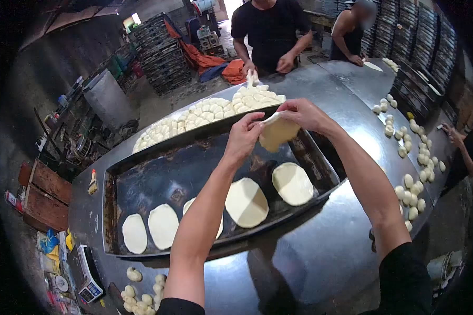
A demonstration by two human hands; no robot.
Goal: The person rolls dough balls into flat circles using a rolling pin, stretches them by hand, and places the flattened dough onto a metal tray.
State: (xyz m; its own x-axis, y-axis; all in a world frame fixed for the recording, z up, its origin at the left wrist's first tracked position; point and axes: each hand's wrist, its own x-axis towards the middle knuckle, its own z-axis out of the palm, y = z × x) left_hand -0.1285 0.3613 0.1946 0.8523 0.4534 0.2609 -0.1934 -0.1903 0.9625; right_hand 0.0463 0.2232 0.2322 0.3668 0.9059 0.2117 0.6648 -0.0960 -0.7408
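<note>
A thin flat piece of dough [278, 135] hangs between my two hands above the far right part of a dark metal tray [163, 170]. My left hand [244, 137] pinches its left edge, and my right hand [302, 114] pinches its upper right edge. Several flattened dough pieces lie in a row along the near side of the tray, among them a large one [247, 202] and one at the right end [294, 184]. My left forearm partly covers a piece in the middle of that row.
Beyond the tray lies a heap of dough balls [210, 111], handled by a person in black [270, 31]. More dough balls [423, 157] line the right edge of the metal table [236, 283]. A brush [93, 182] and a scale [89, 278] are at the left.
</note>
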